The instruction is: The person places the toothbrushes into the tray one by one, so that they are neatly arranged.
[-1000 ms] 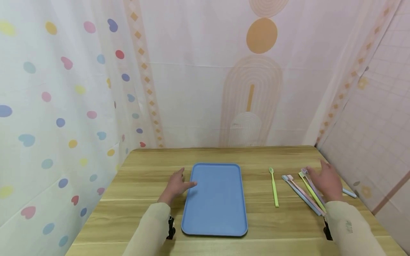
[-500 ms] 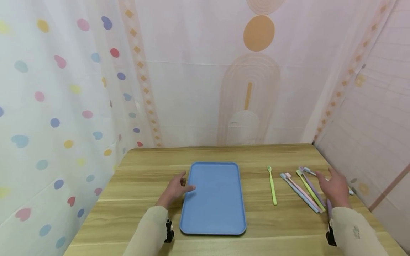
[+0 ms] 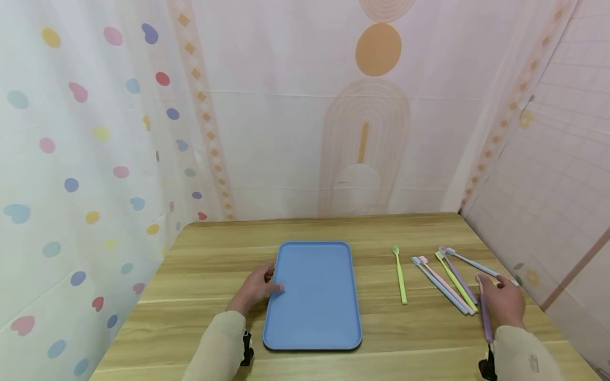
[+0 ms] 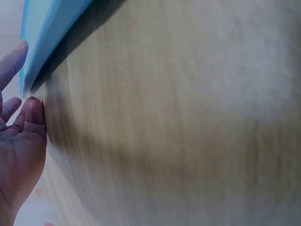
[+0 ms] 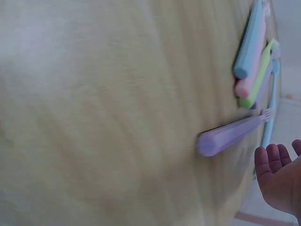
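My left hand [image 3: 256, 290] is at the left edge of a blue rectangular tray [image 3: 312, 338], its thumb over the rim and its other fingers along the outside. The left wrist view shows those fingers [image 4: 34, 113] loosely bent by the tray's edge [image 4: 51, 33]. On the right, my right hand [image 3: 506, 300] is low beside a purple toothbrush [image 3: 485, 317], partly overlapping it in the head view. From the right wrist, the hand [image 5: 280, 181] appears with slightly bent fingers, apart from that toothbrush's handle [image 5: 228, 136]. A light blue toothbrush [image 3: 476, 264] lies just beyond it.
Left of my right hand, blue [image 3: 440, 286], pink [image 3: 448, 288], yellow-green [image 3: 457, 283] and purple [image 3: 462, 280] toothbrushes lie bunched together. One light green toothbrush [image 3: 400, 280] lies alone beside the tray. Curtains [image 3: 267, 132] surround the wooden table [image 3: 371, 365].
My right hand has moved down toward me from above the bunched toothbrushes, uncovering the light blue one and the separate purple one. My left hand has lowered, its fingers closer to the tray's edge.
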{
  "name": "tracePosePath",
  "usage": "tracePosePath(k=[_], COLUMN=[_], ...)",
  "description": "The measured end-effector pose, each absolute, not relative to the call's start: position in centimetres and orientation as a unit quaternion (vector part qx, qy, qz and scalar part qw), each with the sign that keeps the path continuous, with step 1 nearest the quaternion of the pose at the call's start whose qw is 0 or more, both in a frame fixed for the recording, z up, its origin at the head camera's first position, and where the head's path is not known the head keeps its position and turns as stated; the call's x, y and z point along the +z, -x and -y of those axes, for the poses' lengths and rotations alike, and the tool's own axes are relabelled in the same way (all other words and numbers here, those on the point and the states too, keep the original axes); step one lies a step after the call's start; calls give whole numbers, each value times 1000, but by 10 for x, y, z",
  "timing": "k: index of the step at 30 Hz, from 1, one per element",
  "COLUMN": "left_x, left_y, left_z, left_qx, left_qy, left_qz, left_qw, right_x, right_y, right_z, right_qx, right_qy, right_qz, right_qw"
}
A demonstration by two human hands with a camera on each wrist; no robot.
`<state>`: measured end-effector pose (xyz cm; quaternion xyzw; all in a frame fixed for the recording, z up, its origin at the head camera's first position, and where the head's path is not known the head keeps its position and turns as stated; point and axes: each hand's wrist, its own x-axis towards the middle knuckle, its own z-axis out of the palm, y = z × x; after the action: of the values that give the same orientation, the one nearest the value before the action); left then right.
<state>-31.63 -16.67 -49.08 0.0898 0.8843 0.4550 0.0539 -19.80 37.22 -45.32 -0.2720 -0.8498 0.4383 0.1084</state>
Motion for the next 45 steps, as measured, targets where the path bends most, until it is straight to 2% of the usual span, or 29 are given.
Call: tracePosePath(k=[11, 29, 45], left_x=[-493, -492, -496], left_y=[316, 315, 314], left_z=[166, 168, 165], left_qx=[454, 428, 429], left_qy=[-121, -100, -92], left_qz=[-881, -897, -897], left_qw=[46, 57, 51], right_x=[-471, -492, -492], right_y=[187, 182, 183], right_z=[-364, -351, -355], right_qx=[466, 413, 377], right_qy=[312, 310, 310], right_qz=[819, 830, 846], right_qw=[118, 211, 213])
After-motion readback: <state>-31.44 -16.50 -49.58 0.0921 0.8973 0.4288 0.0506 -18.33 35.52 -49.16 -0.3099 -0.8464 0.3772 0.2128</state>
